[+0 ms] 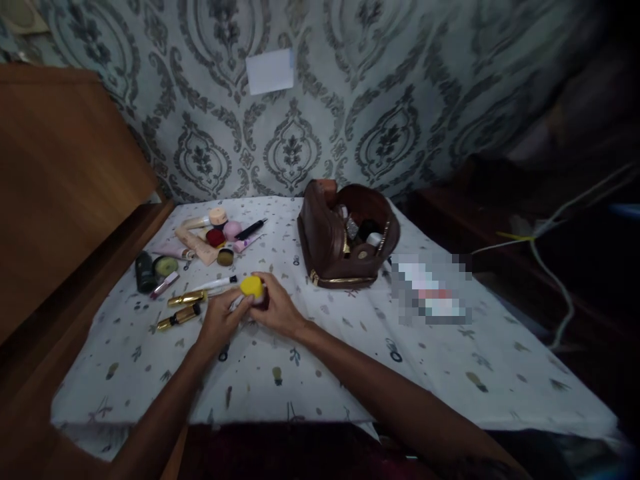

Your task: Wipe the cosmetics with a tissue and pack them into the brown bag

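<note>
A small container with a yellow lid (253,287) is between my hands, just above the patterned cloth. My left hand (223,312) is closed on its left side, thumb pressed against it. My right hand (278,308) wraps its right side; the container's lower part is mostly hidden by fingers. Close to my left hand lie a white pen-like tube (217,283) with a dark end and two gold tubes, one plain gold (187,298) and one with a black band (179,317). Beyond my right hand stands a brown zip bag (325,247), unzipped, with several small items inside.
More cosmetics are grouped at the back left: a dark green bottle (145,272), a round green-topped pot (165,267), a beige tube (196,245), a red pot (215,237) and a black pen (251,229). A blurred-out item (433,290) lies right of the bag. A wooden cabinet (65,187) borders the left.
</note>
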`<state>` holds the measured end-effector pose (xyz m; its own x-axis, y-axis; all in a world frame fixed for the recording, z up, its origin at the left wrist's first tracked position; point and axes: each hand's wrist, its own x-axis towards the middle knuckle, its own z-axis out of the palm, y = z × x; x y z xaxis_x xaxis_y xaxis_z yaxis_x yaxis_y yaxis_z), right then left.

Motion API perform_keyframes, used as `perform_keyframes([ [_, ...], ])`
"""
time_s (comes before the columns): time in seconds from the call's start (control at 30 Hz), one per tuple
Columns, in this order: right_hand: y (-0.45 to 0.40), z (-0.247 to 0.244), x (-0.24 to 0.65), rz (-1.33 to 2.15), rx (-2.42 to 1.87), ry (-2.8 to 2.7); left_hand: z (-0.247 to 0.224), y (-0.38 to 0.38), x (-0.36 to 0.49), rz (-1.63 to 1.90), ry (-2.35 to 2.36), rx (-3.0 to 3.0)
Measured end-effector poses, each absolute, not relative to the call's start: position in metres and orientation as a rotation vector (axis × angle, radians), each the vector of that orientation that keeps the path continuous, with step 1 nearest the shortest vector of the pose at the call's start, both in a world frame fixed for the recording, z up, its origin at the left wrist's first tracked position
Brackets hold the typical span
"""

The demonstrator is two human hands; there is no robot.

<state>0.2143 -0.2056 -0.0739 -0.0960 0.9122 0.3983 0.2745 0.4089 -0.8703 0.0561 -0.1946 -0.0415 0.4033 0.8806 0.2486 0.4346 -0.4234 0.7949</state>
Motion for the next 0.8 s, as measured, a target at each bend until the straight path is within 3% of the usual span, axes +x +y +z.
perform_keyframes([
  [0.2,-0.204,-0.07,0.223,1.371,-0.878,-1.331,-0.041,-0.199,0.062,0.947,1.147,1.638],
  [0.3,-0.207,-0.057,0.243,1.481,-0.834,-1.274,-0.037,-0.197,0.073,0.957,1.181,1.469],
  [0.47,-0.231,-0.008,0.303,1.257,-0.91,-1.329,-0.012,-0.195,0.115,0.871,1.176,1.757],
  [0.6,-0.249,0.034,0.357,1.095,-0.997,-1.264,0.005,-0.199,0.166,0.726,0.887,2.073],
  [0.8,-0.247,0.071,0.407,0.904,-1.085,-1.079,0.009,-0.198,0.227,0.493,0.76,2.296],
])
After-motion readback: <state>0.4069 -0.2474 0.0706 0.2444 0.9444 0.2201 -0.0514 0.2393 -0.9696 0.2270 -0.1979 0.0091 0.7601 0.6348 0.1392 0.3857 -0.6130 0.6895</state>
